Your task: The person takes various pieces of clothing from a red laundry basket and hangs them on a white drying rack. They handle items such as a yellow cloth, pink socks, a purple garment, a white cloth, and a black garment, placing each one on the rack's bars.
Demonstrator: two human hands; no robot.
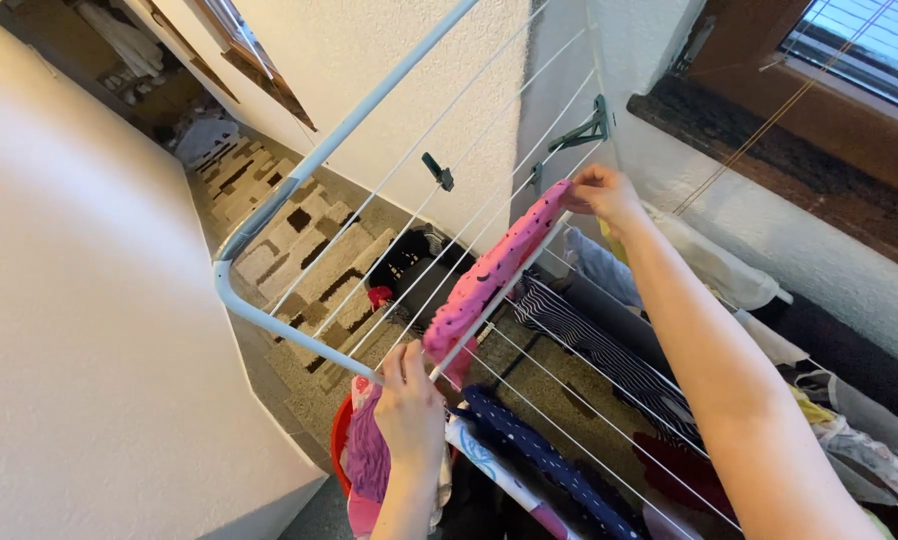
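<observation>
A pink patterned garment (489,272) lies stretched along one line of a white drying rack (299,170). My right hand (601,193) pinches its far end, near the rack's grey wall-side bracket (584,130). My left hand (409,405) grips its near end, by the rack's front bar. A dark clothespin (437,171) sits on a line further left.
Striped, navy dotted and light laundry (609,355) hangs on the lower lines. A red basket (344,440) with more clothes sits below my left hand. A white wall rises at left, a patterned rug (299,250) lies below, a window sill (769,160) at upper right.
</observation>
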